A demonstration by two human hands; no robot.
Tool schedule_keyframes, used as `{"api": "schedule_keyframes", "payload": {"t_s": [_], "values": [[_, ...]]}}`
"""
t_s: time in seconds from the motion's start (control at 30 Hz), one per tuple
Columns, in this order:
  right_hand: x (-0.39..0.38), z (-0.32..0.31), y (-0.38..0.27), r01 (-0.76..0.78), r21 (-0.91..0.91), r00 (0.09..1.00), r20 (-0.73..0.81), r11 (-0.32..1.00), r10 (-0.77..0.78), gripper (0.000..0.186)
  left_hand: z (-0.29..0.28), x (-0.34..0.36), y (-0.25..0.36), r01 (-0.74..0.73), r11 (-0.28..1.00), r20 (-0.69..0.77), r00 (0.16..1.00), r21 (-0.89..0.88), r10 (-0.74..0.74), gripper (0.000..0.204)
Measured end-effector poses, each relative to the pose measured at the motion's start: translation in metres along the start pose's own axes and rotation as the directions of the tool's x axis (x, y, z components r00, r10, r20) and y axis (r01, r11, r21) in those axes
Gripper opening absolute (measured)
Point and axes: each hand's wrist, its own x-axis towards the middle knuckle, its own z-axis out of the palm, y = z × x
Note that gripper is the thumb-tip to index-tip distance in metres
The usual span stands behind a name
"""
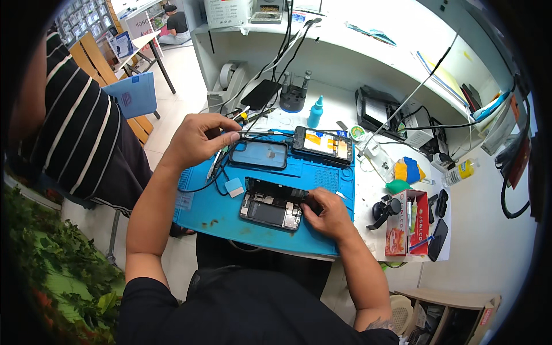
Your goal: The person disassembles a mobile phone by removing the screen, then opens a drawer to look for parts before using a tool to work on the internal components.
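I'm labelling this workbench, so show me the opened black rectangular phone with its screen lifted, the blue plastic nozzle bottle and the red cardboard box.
Opened black rectangular phone (267, 214): head view, on its dark battery.
Blue plastic nozzle bottle (314, 116): head view, on its body.
Red cardboard box (396, 233): head view, on its left wall.

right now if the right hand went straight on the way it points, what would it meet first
Probably the raised dark panel of the opened phone; the right hand seems right at its edge, though depth is unclear.
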Motion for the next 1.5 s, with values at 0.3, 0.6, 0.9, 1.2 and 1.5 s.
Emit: {"api": "schedule_keyframes", "payload": {"t_s": [0.3, 0.6, 0.9, 1.2, 1.5], "values": [[0.003, 0.0, -0.002, 0.039, -0.099, 0.999, -0.007, 0.994, -0.04, 0.026, -0.012, -0.008, -0.049, 0.157, 0.977, -0.039, 0.988, 0.146, -0.153, 0.023], [0.005, 0.001, -0.001, 0.029, -0.087, 1.0, -0.004, 0.996, -0.03, 0.026, -0.018, -0.038, -0.079, 0.201, 0.936, -0.026, 0.979, 0.288, -0.202, 0.022], [0.006, 0.001, -0.004, 0.003, -0.037, 1.0, -0.012, 0.999, -0.003, 0.027, -0.017, -0.028, -0.084, 0.281, 0.898, 0.075, 0.943, 0.339, -0.324, 0.021], [0.006, -0.002, -0.005, -0.025, -0.024, 1.0, 0.001, 0.999, 0.025, 0.025, 0.006, -0.039, -0.085, 0.292, 0.919, 0.141, 0.931, 0.264, -0.336, 0.024], [0.005, -0.003, -0.004, -0.066, -0.007, 0.998, 0.003, 0.998, 0.066, 0.022, -0.005, -0.067, -0.05, 0.316, 0.932, 0.025, 0.945, 0.177, -0.326, 0.023]]}}
